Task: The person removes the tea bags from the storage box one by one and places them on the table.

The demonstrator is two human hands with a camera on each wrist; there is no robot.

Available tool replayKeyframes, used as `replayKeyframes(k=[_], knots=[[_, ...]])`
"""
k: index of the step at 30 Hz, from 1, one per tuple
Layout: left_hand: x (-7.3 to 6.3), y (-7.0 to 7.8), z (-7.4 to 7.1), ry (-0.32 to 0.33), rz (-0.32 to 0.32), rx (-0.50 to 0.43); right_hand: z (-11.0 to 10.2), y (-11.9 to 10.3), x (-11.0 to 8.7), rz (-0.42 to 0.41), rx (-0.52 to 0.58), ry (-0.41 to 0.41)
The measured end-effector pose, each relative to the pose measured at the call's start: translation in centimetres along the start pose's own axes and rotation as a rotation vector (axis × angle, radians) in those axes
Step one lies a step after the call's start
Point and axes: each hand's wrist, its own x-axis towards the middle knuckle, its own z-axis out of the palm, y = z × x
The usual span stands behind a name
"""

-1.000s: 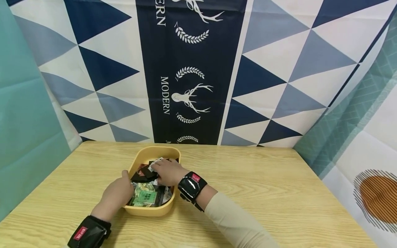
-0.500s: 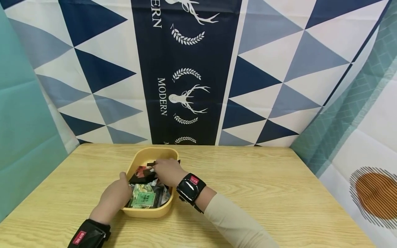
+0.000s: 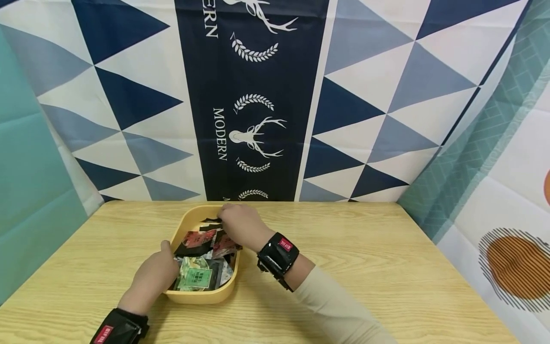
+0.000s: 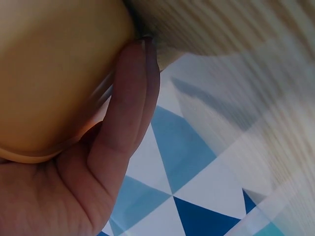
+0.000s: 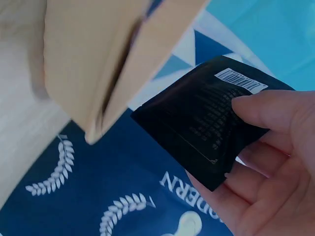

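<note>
A yellow plastic bin (image 3: 199, 298) stands on the table, holding several sachets. My left hand (image 3: 151, 273) grips its left side, its fingers (image 4: 129, 103) lying along the outer wall in the left wrist view. Over the bin's back right corner is my right hand (image 3: 245, 226). Between thumb and fingers it pinches a flat black sachet (image 5: 197, 120) with a white barcode label, seen in the right wrist view; in the head view this sachet is mostly hidden behind the hand. A green-labelled sachet (image 3: 197, 276) lies at the front of the bin, red-and-black ones (image 3: 198, 239) farther back.
The bin rests on a light wood table (image 3: 343, 267). Behind the table hangs a cloth (image 3: 253, 157) with triangles and deer heads. Teal cloth (image 3: 34, 191) hangs at the left, and another patterned cloth (image 3: 511, 215) at the right.
My right hand has risen from among the sachets to the bin's back right rim, pinching a black sachet. Red sachets it covered now show. My left hand keeps its grip; the head view shifts slightly.
</note>
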Motion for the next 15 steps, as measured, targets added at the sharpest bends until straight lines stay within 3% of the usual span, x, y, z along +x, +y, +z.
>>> replayKeyframes(k=[10, 15], knots=[[0.0, 0.0, -0.1, 0.007, 0.009, -0.015, -1.6, 3.6, -1.1, 0.128, 0.038, 0.09], [-0.1, 0.0, 0.0, 0.011, 0.014, -0.026, -0.7, 5.9, -1.1, 0.242, 0.072, 0.064]])
